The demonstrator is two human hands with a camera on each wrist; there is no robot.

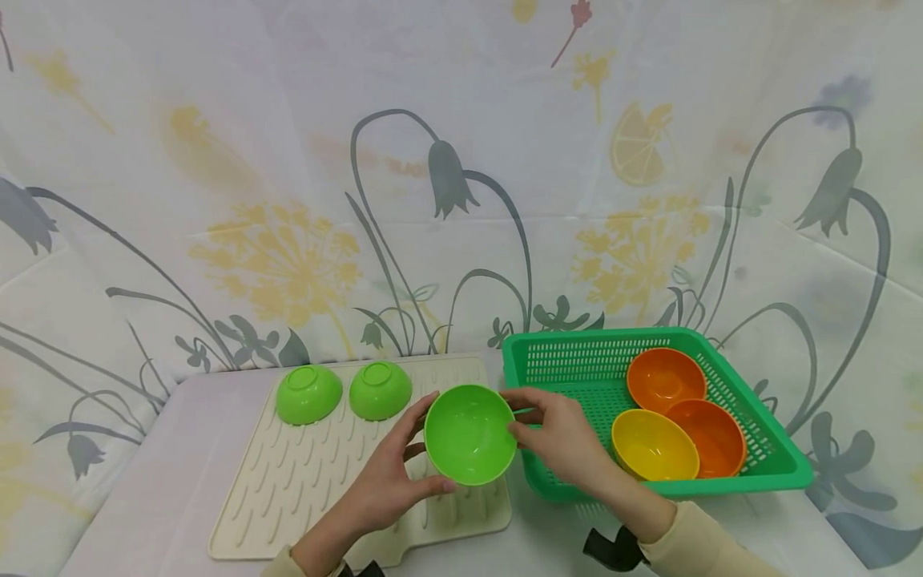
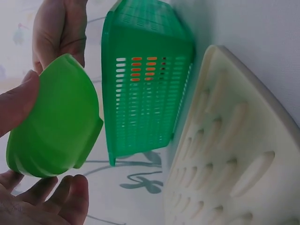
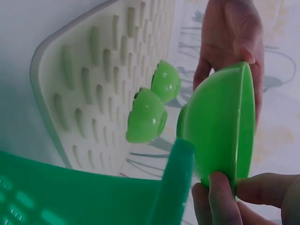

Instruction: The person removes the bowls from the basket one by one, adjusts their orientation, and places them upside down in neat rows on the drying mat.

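A light green bowl is held up between both hands, its inside facing the head camera. My left hand grips its left side, thumb low on the rim and fingers behind. On the opposite side my right hand pinches the rim between thumb and fingers, as the right wrist view also shows. Beneath the bowl lies a cream drying mat with raised ridges. Two more green bowls, a left one and a right one, rest upside down at the mat's back edge.
To the right stands a green slotted basket, its near left part close under the right hand. Inside it are a yellow bowl and two orange bowls, one at the back and one nearer. A flower-patterned cloth hangs behind.
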